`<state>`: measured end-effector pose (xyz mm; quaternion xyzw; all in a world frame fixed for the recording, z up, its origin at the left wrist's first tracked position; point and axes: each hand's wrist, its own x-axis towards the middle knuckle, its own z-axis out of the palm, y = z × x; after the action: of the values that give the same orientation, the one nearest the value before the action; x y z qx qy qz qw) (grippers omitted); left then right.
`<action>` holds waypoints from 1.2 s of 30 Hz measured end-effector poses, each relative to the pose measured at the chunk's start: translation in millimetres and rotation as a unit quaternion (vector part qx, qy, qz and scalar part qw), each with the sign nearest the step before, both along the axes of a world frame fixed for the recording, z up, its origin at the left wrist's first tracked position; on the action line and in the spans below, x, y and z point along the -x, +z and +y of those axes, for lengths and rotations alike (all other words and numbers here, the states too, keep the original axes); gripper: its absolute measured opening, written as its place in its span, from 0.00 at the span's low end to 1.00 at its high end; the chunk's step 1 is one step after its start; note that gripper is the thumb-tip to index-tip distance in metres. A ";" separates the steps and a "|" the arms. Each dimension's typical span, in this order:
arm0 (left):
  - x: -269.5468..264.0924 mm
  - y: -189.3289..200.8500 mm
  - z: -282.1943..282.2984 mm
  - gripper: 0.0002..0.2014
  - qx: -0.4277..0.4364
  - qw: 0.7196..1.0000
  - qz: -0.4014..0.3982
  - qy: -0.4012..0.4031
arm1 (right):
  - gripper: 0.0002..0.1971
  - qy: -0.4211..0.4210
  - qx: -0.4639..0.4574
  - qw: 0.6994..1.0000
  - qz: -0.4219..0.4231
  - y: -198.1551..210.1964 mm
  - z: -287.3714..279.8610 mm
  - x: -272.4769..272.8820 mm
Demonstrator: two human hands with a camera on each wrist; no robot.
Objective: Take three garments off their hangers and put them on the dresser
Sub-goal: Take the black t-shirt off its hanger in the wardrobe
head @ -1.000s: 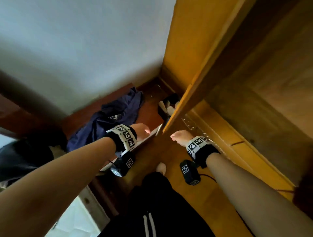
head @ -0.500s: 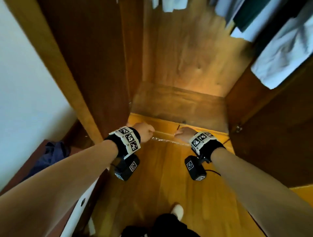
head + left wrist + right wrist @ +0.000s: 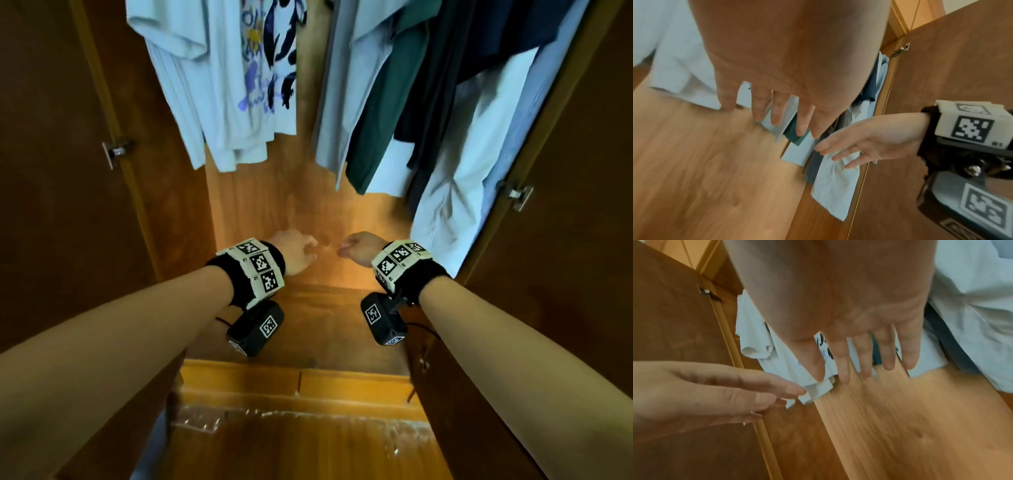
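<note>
Several garments hang in the open wardrobe; their hangers are out of view. On the left are pale T-shirts, one of them a printed T-shirt [image 3: 263, 68]. On the right hang a dark green garment [image 3: 387, 113], dark navy pieces and a pale blue shirt [image 3: 455, 178]. My left hand [image 3: 298, 251] and right hand [image 3: 354, 248] reach side by side into the wardrobe, below the hems. In the wrist views the left hand [image 3: 777, 113] and the right hand [image 3: 859, 356] show straight, spread fingers that hold nothing. The dresser is not in view.
The left wardrobe door [image 3: 68, 171] and the right wardrobe door [image 3: 582, 257] stand open on either side of my arms, each with a metal hinge [image 3: 116, 150]. A wooden back panel [image 3: 308, 212] lies behind the hands and a yellow ledge [image 3: 298, 380] below them.
My view has swung from the dresser with a navy garment on it to the wardrobe. Both hands have risen from near the ledge toward the hanging clothes, and the fingers have uncurled.
</note>
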<state>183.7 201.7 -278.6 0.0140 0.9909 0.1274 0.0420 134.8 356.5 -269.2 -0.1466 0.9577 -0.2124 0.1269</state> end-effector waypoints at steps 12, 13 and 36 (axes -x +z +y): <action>146.9 149.4 -11.4 0.24 0.008 0.989 0.150 -0.009 | 0.18 0.001 0.152 0.973 0.175 154.9 -14.3 130.1; 160.2 166.4 -14.8 0.24 0.003 0.986 0.169 -0.012 | 0.18 -0.003 0.160 0.968 0.192 170.9 -18.3 141.7; 312.2 337.7 -23.9 0.32 -0.241 0.883 0.358 -0.184 | 0.14 -0.017 0.298 0.856 0.421 344.2 -34.8 281.0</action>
<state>-128.4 177.8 59.1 0.2509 0.8567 0.3386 -0.2976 -146.1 321.7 75.0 -0.2365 0.8127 -0.4079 -0.3423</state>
